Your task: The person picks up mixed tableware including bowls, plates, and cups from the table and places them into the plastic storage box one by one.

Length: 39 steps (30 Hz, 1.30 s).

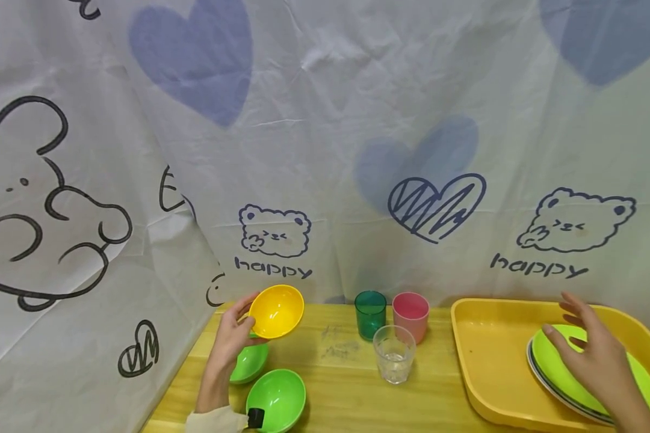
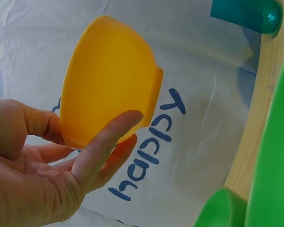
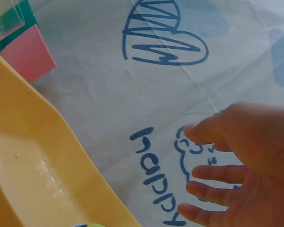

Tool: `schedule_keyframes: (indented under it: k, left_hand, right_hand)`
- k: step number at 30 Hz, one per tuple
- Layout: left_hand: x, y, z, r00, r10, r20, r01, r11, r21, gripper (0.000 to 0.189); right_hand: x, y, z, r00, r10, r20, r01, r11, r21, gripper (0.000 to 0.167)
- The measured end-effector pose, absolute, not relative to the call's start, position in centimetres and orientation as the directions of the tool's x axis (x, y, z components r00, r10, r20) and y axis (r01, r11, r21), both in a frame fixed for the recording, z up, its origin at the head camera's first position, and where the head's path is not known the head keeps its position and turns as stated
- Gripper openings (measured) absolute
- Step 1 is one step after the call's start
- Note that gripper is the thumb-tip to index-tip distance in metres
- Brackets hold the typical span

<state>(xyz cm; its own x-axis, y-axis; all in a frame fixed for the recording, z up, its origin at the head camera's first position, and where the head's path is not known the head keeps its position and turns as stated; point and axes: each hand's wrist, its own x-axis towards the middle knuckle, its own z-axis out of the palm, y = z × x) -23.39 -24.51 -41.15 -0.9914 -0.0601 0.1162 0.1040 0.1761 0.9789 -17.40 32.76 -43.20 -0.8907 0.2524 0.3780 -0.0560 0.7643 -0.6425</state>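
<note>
My left hand [image 1: 233,331] grips a yellow bowl [image 1: 277,311] by its side, tilted and raised over the table. In the left wrist view the thumb and fingers [image 2: 106,142] hold the bowl's lower wall. Below it two green bowls stand on the table: one [image 1: 251,362] is partly hidden by the left hand, the other [image 1: 278,397] is nearer me. My right hand [image 1: 593,355] hovers above a stack of plates with a lime-green plate [image 1: 636,385] on top. Its fingers are spread and hold nothing.
A yellow tray [image 1: 490,361] at the right bears the plates. Between the bowls and tray stand a dark green cup [image 1: 371,316], a pink cup [image 1: 410,316] and a clear glass [image 1: 394,355]. A printed white cloth [image 1: 325,180] hangs behind the wooden table [image 1: 346,397].
</note>
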Motion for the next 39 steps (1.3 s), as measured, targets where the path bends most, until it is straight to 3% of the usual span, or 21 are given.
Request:
schedule_keyframes:
  k: [7, 39]
  left_hand:
    - [-23.4, -23.4, -41.5, -0.992, -0.048, 0.115, 0.106, 0.168, 0.980, 0.056]
    - [-22.9, -18.5, -42.0, -0.988, 0.103, 0.111, 0.120, 0.087, 0.989, 0.052]
  right_hand:
    - [-17.5, 31.6, -43.4, -0.906, 0.178, 0.385, -0.132, 0.744, -0.655, 0.075]
    - [-17.5, 24.8, -43.9, -0.923, 0.060, 0.381, -0.257, 0.641, -0.724, 0.065]
